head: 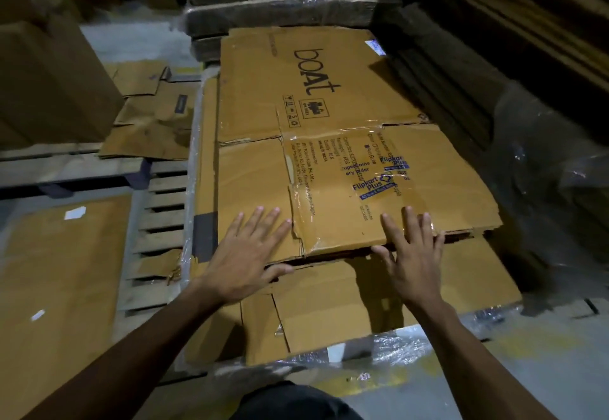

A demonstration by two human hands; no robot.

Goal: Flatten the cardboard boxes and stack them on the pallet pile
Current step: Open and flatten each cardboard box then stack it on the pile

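Flattened box [329, 142] lies on the cardboard pile [395, 304], under both hands.
Left hand [245, 261] and right hand [410, 261], fingers spread straight, press flat on its near edge.

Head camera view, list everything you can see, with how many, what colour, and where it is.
flattened boAt box: one, brown, on top of the pallet pile, centre
flattened cardboard underneath: several sheets, brown, sticking out towards the person
plastic wrap: clear, along the near edge of the pile
wooden pallet: one, grey-brown slats, left of the pile
loose flattened cartons: a few, brown, on the floor, left rear
cardboard sheet: one, brown with white labels, near left
wrapped bundles: several, grey-brown, stacked behind the pile
left hand: fingers straight, flat on the boAt box's near edge
right hand: fingers spread, flat on the same edge
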